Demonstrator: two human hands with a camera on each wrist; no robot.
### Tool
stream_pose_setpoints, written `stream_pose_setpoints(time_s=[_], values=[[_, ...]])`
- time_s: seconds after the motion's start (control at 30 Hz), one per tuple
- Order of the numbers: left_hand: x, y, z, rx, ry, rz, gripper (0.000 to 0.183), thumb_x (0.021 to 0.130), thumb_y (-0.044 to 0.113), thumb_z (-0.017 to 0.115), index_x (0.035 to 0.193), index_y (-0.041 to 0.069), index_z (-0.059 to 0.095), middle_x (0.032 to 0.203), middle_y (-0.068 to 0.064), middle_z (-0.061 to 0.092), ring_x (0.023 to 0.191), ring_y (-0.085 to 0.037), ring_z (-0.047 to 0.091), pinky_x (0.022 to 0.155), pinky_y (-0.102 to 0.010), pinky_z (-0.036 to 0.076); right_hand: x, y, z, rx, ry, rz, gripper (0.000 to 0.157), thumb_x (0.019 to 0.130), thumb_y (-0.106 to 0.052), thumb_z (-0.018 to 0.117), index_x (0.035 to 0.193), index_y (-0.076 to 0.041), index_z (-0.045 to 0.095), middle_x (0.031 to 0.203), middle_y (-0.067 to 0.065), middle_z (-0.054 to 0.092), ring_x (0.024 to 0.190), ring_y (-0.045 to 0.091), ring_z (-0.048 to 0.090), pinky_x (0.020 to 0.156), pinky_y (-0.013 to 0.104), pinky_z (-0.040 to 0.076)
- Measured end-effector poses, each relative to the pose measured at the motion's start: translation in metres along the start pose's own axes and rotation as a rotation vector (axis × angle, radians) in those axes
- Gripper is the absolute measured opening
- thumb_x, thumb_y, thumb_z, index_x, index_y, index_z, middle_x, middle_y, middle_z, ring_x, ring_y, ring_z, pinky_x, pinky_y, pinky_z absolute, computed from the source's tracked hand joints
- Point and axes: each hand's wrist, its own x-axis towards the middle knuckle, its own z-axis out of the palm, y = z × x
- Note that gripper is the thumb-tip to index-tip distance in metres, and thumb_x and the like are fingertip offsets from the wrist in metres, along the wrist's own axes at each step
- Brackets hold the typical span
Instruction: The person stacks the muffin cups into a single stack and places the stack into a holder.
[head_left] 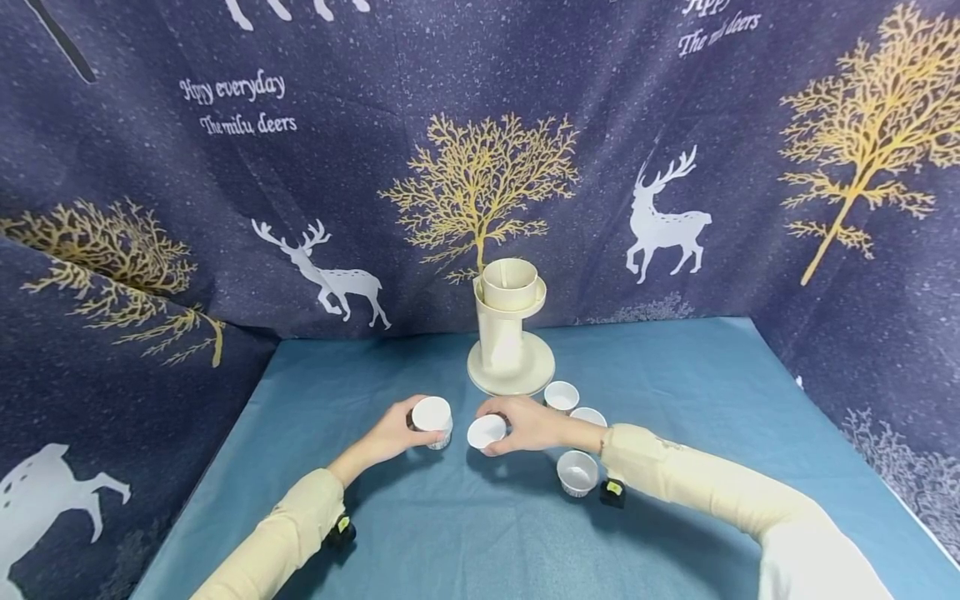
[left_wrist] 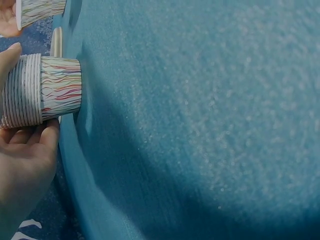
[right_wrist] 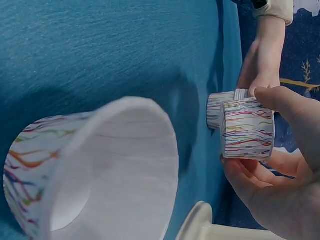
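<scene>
My left hand grips a stack of nested paper cups, thumb on one side and fingers on the other. In the left wrist view the stack shows many rims and wavy coloured lines on its outer wall. To its right, my right hand pinches a single paper cup between thumb and fingers. That cup has the same wavy lines and overlaps the stack in the right wrist view. Its white inside faces up toward the head camera.
Near my right forearm stand three more paper cups: one at the back, one partly behind my wrist, and one in front. Behind the hands is a cream stand with a round base and a ring-shaped top. Blue cloth covers the table.
</scene>
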Motion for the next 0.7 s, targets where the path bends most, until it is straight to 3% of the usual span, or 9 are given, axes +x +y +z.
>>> stream_pose_setpoints(time_s=[0.4,0.7], values=[[-0.001,0.001,0.000,-0.005,-0.008,-0.015,0.058,0.080,0.018,0.079,0.129,0.000,0.054,0.118,-0.016,0.063,0.103,-0.023,0.061,0.084,-0.032,0.049,0.009,-0.006,0.001,0.011,0.010,-0.015,0.042,0.083,-0.030,0.074,0.116,-0.009,0.062,0.110,0.006,0.067,0.095,0.024,0.063,0.077,0.022,0.047],[-0.001,0.001,0.000,-0.010,-0.016,-0.013,0.058,0.081,0.018,0.079,0.130,0.000,0.053,0.118,-0.017,0.063,0.103,-0.024,0.061,0.084,-0.031,0.050,0.014,-0.010,0.001,0.001,0.022,-0.027,0.039,0.082,-0.028,0.072,0.115,-0.009,0.062,0.110,0.003,0.067,0.094,0.019,0.063,0.078,0.023,0.048]])
